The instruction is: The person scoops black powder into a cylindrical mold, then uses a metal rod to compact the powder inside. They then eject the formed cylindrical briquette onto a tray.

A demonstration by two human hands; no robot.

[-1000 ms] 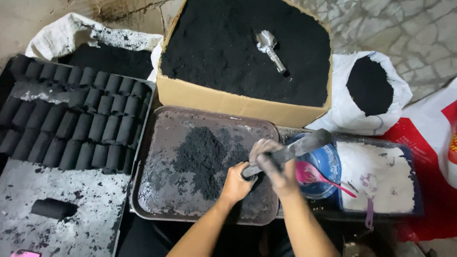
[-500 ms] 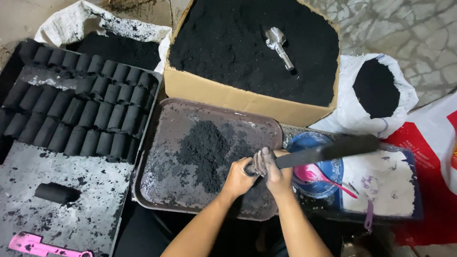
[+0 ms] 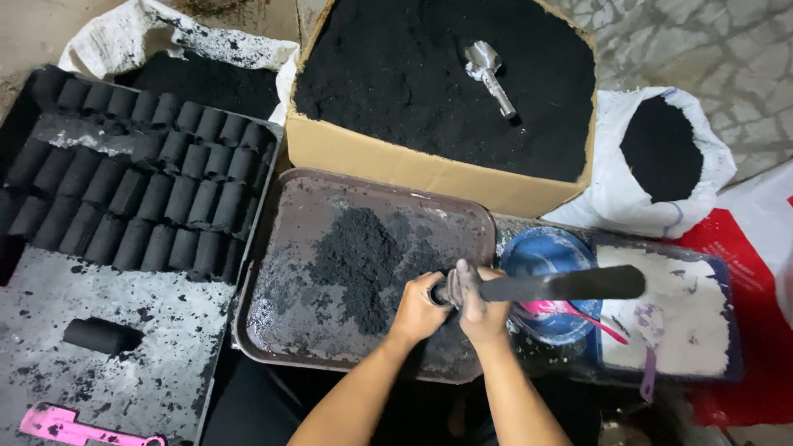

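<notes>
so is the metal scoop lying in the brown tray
No, the metal scoop lies on the black powder in the cardboard box.

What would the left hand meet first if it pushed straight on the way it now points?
Probably the black powder heap on the brown tray; the left hand points up-left, though height is unclear.

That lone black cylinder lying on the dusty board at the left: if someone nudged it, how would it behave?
The lone black cylinder lies on its side, so it would probably roll. It looks pressed from the same black powder heaped on the tray, so it may crumble or shed dust if squeezed.
</notes>
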